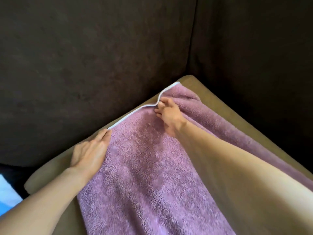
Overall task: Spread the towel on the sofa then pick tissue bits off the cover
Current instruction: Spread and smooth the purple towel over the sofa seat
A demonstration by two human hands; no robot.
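A purple terry towel (pixel 149 167) with a thin white hem lies over the brown sofa seat cushion (pixel 55 168), running from the near edge to the back corner. My left hand (pixel 89 153) rests at the towel's far left corner, thumb tucked under the edge, fingers stretched toward the hem. My right hand (pixel 169 114) pinches the far white hem in the middle, where the edge bends into a wave. The towel's right side is bunched in folds. No tissue bits stand out on the cover.
The dark brown sofa backrest (pixel 84 65) rises behind the seat, and a second dark cushion (pixel 254 56) walls the right side. A white and blue object (pixel 6 192) shows at the lower left edge, beside the seat.
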